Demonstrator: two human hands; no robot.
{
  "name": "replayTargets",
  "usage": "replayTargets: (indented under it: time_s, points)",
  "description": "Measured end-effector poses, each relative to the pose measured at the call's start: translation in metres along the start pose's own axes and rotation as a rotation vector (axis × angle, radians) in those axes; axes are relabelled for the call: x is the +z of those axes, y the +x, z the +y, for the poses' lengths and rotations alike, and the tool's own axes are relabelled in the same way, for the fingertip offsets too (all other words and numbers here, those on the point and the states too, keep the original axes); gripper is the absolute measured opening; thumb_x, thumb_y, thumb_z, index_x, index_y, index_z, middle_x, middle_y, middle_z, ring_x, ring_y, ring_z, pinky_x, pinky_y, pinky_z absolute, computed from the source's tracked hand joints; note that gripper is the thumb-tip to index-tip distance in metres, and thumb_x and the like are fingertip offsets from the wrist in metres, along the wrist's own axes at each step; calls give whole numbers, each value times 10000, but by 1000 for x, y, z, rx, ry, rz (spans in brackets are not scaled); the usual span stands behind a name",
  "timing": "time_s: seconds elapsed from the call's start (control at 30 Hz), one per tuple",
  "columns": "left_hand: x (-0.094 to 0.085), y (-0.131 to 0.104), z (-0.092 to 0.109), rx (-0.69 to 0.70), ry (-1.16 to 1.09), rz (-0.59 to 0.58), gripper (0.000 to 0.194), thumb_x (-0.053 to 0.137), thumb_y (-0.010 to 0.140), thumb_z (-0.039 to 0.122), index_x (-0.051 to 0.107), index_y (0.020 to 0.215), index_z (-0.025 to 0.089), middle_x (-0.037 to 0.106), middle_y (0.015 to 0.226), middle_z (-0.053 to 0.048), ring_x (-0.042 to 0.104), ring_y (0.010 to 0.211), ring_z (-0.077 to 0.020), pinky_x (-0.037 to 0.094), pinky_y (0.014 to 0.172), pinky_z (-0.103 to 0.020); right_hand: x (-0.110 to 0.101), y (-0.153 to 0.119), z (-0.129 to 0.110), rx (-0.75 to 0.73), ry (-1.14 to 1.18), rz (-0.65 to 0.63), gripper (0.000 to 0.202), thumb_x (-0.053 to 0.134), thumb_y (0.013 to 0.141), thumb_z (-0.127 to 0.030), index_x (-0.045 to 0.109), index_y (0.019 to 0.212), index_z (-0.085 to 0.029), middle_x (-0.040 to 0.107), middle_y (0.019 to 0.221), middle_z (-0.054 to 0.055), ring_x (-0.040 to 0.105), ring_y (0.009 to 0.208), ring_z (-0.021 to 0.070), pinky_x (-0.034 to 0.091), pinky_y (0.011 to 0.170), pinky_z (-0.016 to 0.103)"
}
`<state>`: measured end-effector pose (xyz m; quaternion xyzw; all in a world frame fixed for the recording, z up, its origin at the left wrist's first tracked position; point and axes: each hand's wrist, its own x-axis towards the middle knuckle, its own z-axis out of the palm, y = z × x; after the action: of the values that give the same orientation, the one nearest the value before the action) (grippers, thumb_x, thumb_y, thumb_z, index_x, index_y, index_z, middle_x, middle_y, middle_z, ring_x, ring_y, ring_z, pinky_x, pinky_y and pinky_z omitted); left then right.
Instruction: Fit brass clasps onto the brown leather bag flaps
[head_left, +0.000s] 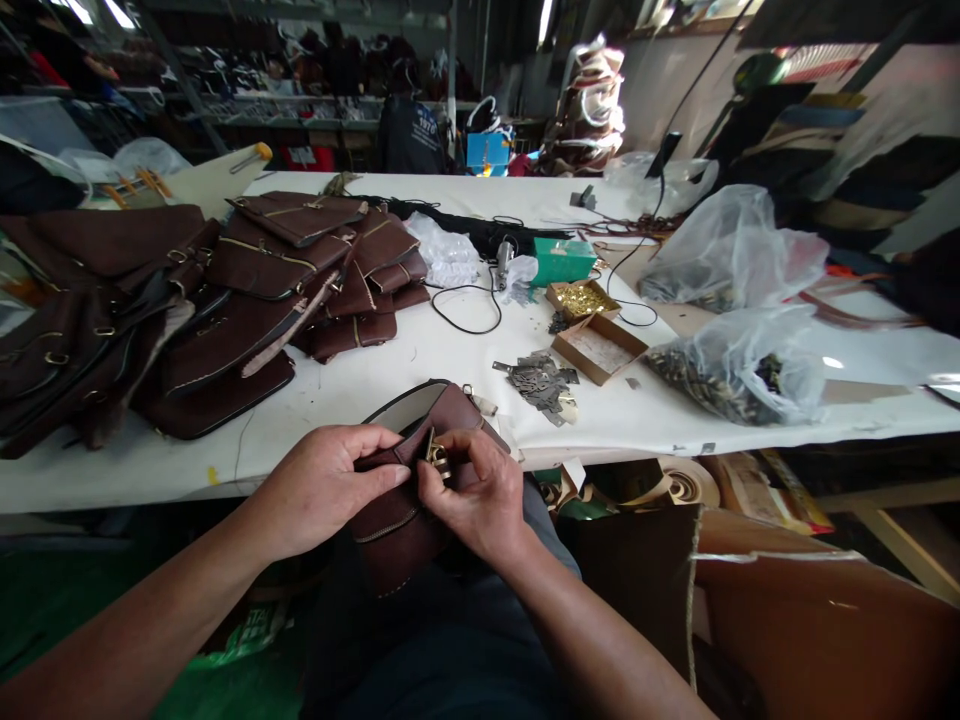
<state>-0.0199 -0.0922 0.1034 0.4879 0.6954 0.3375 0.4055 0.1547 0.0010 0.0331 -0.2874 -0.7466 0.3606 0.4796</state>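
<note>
Resting half on the lap and half against the near edge of the white table (420, 365), a brown leather bag (405, 520) is held between both hands. Its flap is pinched by the left hand (322, 485), thumb over fingers pressed together, while a small brass buckle (437, 458) is nipped between thumb and forefinger of the right hand (480, 495), the other fingers being curled beneath. The leather is judged to be soft, pliant and fairly light, so it would fold if lifted by a corner; a firmer hold is offered along the stitched seam or at the metal fitting. Further back, flat metal pieces (541, 380) are scattered beside an open cardboard box (598, 350) and a tray of gold fittings (581, 298). Clear plastic bags (739, 365) of hardware are seen to the right, and a stack of finished brown bags (225, 300) is piled on the left.
</note>
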Motion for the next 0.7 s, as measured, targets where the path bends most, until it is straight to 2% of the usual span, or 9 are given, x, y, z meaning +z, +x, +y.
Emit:
replayTargets:
  time_s: [0.3,0.53,0.7]
  points:
    - [5,-4,6,15,107,27,353,709,933,486,797,1143,217,835,996,-24,767,887,-236,579,737,-284,4,-5,0,34,49,74,71,738,807,-220,706,870,-228,743,776,7,679,669,167,560,684,292]
    - [14,-8,24,55,238,110,321,679,929,397,818,1164,228,850,979,2,782,849,-211,578,739,-260,-1,-4,-6,9,61,126,92,753,783,-215,679,836,-204,695,715,-25,653,616,136,524,609,248]
    - [19,-11,27,120,249,144,295,667,931,351,835,1150,245,853,961,15,796,829,-197,582,710,-232,-2,-6,-7,16,49,146,92,746,773,-203,674,829,-198,687,715,-20,660,612,136,518,602,245]
